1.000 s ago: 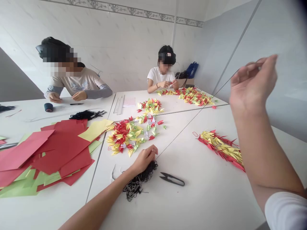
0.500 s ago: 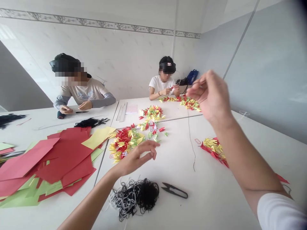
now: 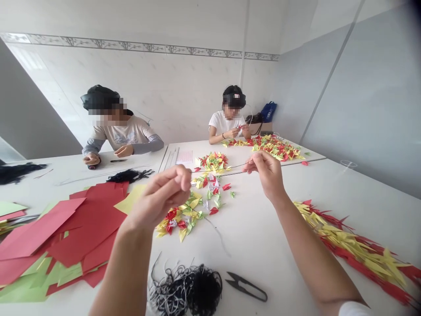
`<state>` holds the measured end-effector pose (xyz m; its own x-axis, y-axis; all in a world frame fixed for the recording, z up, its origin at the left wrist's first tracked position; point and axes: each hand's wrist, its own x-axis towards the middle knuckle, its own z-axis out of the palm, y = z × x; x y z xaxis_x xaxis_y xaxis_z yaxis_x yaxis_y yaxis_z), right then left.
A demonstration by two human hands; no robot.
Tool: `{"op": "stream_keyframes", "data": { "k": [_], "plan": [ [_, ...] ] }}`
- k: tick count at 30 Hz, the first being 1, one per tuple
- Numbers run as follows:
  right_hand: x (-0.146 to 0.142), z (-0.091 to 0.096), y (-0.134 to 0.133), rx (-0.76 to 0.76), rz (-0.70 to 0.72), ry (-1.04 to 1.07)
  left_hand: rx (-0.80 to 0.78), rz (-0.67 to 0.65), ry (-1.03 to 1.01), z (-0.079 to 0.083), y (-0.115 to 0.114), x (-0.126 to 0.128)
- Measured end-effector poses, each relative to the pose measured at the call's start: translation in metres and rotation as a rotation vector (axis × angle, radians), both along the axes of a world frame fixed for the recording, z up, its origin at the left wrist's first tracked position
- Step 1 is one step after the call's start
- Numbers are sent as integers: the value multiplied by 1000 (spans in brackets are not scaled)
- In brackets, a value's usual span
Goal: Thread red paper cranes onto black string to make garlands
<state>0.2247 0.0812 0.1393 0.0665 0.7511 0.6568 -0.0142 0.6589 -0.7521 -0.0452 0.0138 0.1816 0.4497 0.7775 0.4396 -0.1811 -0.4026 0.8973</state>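
A dark thread (image 3: 230,167) stretches between my two hands over the table. My left hand (image 3: 171,186) is closed in a pinch on one part of it, and my right hand (image 3: 265,173) pinches another part to the right. A loose tail of thread hangs below, blurred. Behind and under my left hand lies a heap of small folded paper cranes (image 3: 184,219) in red, yellow, green and white. Nearer to me, a tangled bundle of black and grey thread (image 3: 187,289) sits beside black thread snips (image 3: 247,287).
Red paper sheets (image 3: 95,228) and green ones pile up at left. Strung red and yellow cranes (image 3: 355,245) lie beside my right forearm. Across the table, one co-worker (image 3: 123,134) sits at left and another (image 3: 226,120) handles red paper. More cranes (image 3: 276,147) lie near that person.
My right hand has come down and lost height. My left hand has risen and now pinches the thread, which is drawn between both hands instead of hanging from the right one.
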Motion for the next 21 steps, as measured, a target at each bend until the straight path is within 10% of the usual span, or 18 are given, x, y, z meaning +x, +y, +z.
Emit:
{"op": "stream_keyframes", "data": {
  "k": [13, 21],
  "plan": [
    [37, -14, 11, -212, -105, -704, 144, 545, -438, 18, 9, -44],
    [33, -21, 13, -362, -21, -1005, -93, 201, -845, 27, -2, -36]
  ]
}}
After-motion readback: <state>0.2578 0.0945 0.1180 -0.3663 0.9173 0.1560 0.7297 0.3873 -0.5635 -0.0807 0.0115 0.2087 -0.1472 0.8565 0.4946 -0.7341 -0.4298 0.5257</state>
